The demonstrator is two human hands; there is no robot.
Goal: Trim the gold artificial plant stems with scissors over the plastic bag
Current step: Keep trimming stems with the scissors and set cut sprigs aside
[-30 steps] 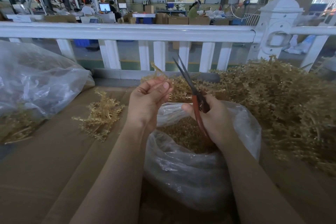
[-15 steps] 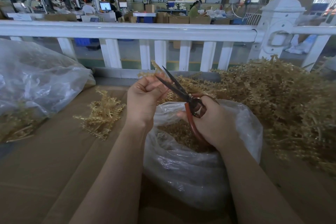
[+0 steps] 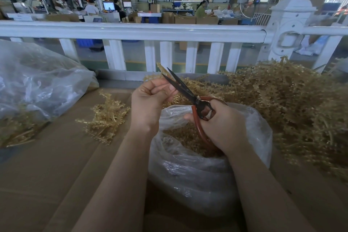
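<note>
Head view: no legible writing; right hand (image 3: 220, 126) holds open scissors (image 3: 185, 90).

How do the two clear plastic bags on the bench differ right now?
The plastic bag under the hands stands open-topped with gold trimmings visible in its mouth; the plastic bag at the far left lies slumped on its side, with no opening showing. The first sits below the scissors; the left one lies apart from both hands. Both are clear, crinkled film holding gold plant material.

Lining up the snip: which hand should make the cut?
Right hand: it grips the scissors, blades open beside the gold stem that the left hand pinches above the plastic bag.
</note>
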